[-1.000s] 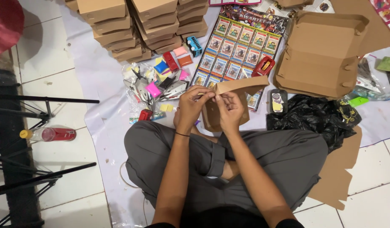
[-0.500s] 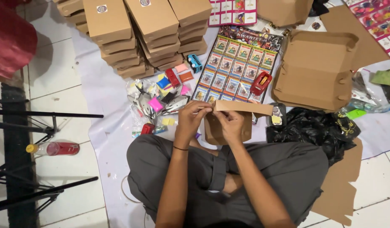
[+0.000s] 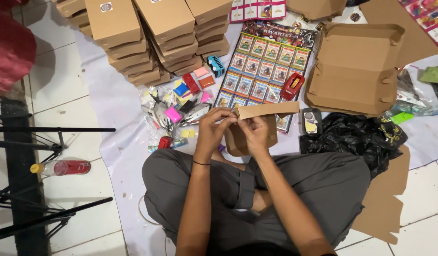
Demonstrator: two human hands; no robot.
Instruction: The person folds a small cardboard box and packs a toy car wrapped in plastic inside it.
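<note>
Your left hand (image 3: 213,127) and right hand (image 3: 255,132) both pinch the small cardboard box (image 3: 257,124) held over your lap, fingers closed on its lid flap. The box looks half formed, lid not tucked. Stacks of closed boxes (image 3: 147,38) sit finished ahead; small toys (image 3: 181,106) and an open box (image 3: 356,66) lie unpacked.

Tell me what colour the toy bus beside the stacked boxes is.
The toy bus is blue, seen in the head view.

Grey trousers, bare forearms, thin dark band, maybe hair tie, on left wrist (image 3: 200,163).
</note>
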